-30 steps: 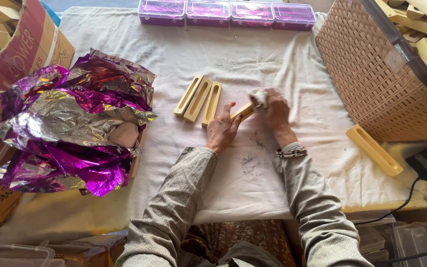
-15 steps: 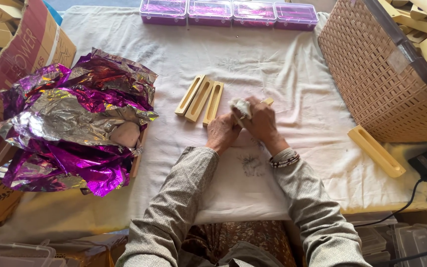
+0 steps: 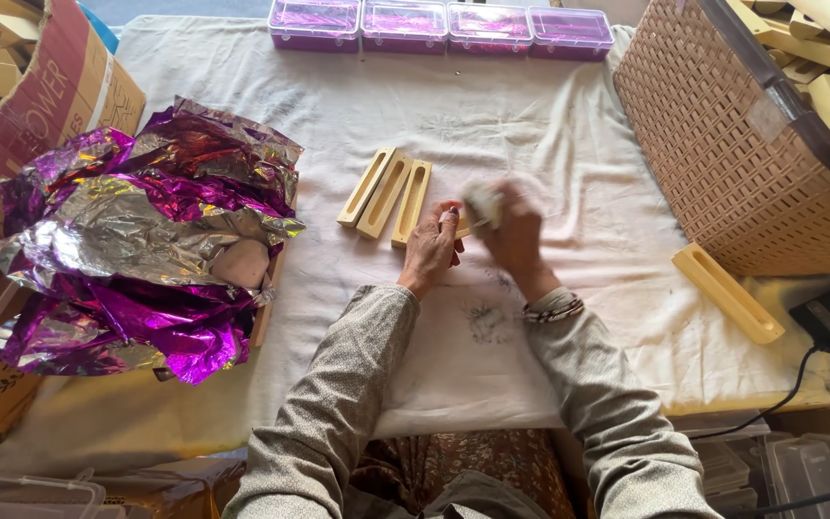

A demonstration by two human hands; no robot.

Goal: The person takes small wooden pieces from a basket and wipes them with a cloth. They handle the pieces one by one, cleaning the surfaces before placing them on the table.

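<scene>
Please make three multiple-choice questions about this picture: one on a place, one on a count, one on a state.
1. Where does the woven basket stand?
A. at the table's right side
B. at its left side
C. on the floor

2. How many slotted wooden pieces lie side by side left of the hands?
A. one
B. three
C. five

3. What is the state of the right hand?
A. flat and open on the cloth
B. closed on a small pale wad
C. inside the basket

Answers:
1 A, the basket sits at the right edge of the white cloth.
2 B, three pale pieces lie parallel there.
3 B, its grip is shut on the pale wad, close to the left hand.
</scene>
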